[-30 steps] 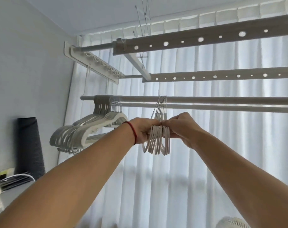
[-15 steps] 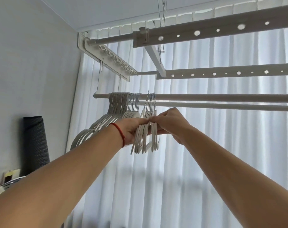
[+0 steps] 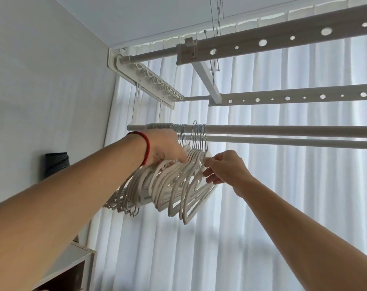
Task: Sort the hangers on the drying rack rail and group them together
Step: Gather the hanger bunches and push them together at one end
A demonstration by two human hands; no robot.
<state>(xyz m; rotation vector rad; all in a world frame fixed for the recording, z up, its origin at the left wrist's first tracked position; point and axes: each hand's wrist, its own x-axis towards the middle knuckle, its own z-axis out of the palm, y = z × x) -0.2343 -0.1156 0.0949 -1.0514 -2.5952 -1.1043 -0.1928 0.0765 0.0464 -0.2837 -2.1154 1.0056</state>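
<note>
Since a second ago, the small bunch of hangers that hung alone mid-rail has travelled leftward and now butts against the big cluster, so the white hangers [image 3: 178,183] form one fanned pack near the left end of the drying rack rail [image 3: 283,129]. Far left, a dark rolled mat [image 3: 55,164] leans on the wall above a white shelf unit [image 3: 73,263], clear of the work. Next comes the left hand [image 3: 163,149], with a red string bracelet [image 3: 146,149] at the wrist; its fingers curl over the necks of the older cluster, seemingly to brace that group so it does not slide or swing as the newcomers arrive. Metal hooks [image 3: 196,136] sit tightly bunched on the rail just above. On the right, the right hand [image 3: 225,170] pinches the outermost hanger's shoulder between thumb and fingers, probably to press the bunch flush. Behind everything hangs a sheer white curtain [image 3: 283,206].
</note>
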